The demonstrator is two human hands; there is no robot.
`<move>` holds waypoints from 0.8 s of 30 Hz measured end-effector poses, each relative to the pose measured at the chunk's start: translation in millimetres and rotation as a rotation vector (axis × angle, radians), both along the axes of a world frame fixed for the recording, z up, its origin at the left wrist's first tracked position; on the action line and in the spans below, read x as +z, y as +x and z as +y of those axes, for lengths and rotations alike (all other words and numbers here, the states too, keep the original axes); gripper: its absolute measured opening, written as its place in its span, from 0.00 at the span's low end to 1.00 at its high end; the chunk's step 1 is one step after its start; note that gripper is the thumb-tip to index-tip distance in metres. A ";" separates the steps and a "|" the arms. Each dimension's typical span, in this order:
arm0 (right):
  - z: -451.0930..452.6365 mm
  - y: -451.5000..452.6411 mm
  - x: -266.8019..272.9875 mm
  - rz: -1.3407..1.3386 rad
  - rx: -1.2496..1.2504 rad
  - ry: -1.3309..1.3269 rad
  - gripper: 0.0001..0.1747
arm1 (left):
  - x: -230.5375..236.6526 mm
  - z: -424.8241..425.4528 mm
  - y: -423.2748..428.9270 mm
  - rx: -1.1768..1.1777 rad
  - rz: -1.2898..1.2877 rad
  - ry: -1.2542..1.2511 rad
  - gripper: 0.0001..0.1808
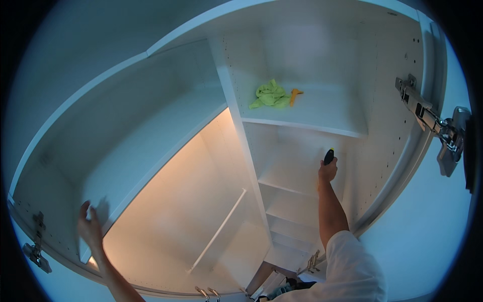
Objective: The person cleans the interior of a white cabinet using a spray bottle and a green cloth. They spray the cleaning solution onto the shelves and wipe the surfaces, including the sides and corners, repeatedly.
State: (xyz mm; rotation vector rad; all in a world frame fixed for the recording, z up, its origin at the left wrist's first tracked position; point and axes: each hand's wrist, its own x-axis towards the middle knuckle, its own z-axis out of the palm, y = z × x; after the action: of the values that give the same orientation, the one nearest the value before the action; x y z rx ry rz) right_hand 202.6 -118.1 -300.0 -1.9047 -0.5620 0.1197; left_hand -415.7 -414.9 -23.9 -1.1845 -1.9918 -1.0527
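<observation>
My left hand (pixel 89 226) is at the front edge of the upper left shelf (pixel 151 151) of a white wardrobe, its fingers curled. A small pale patch shows between thumb and fingers; whether it is a held object is unclear. My right hand (pixel 328 171) reaches into the right-hand section, below its upper shelf (pixel 320 117). It grips a black handheld tool (pixel 329 156) with a yellow tip, pointing up; its exact kind is hard to tell. On that upper shelf lie a crumpled lime-green cloth (pixel 271 94) and, beside it, a small orange tool (pixel 295 96).
A vertical divider (pixel 236 113) separates the two sections. Metal door hinges jut out at right (pixel 426 113) and left (pixel 36 253). A white clothes rail (pixel 218 230) crosses the lit left compartment. Several lower shelves (pixel 290 222) sit beneath my right arm.
</observation>
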 end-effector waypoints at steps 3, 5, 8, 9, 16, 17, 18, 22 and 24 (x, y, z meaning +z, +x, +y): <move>-4.5 6.3 3.6 -0.063 -0.034 -0.085 0.26 | 11.3 68.0 73.8 -0.227 0.171 -0.036 0.14; -1.9 9.7 -7.5 -0.138 0.008 -0.132 0.25 | 14.2 113.4 105.5 -0.308 0.287 -0.134 0.16; -7.0 25.6 -25.1 -0.140 0.019 -0.187 0.27 | 17.0 191.2 177.0 -0.351 0.330 -0.352 0.27; -7.8 23.8 -27.4 -0.129 0.034 -0.195 0.28 | 19.4 208.1 189.6 -0.359 0.326 -0.447 0.31; -41.0 -52.0 -14.8 -0.368 -0.049 0.262 0.28 | 20.3 295.4 231.2 -0.298 0.459 -0.642 0.42; -44.6 -66.9 -4.8 -0.397 0.049 0.485 0.25 | 21.9 304.9 234.9 -0.289 0.482 -0.660 0.42; -39.8 -80.4 14.1 -0.404 0.141 0.604 0.21 | 22.3 314.4 238.8 -0.281 0.503 -0.677 0.43; 4.0 -122.8 127.9 -0.460 0.509 0.859 0.14 | 17.5 342.9 230.2 -0.255 0.500 -0.771 0.46; 41.2 -124.5 167.8 -0.611 0.626 0.750 0.13 | 15.2 346.5 233.3 -0.274 0.448 -0.794 0.46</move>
State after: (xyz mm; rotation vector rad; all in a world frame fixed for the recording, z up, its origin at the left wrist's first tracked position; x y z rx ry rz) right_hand 78.1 -76.9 -132.2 -0.9619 -1.3848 -0.2551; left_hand -182.4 -68.3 -8.7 -1.9325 -1.9398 -0.0240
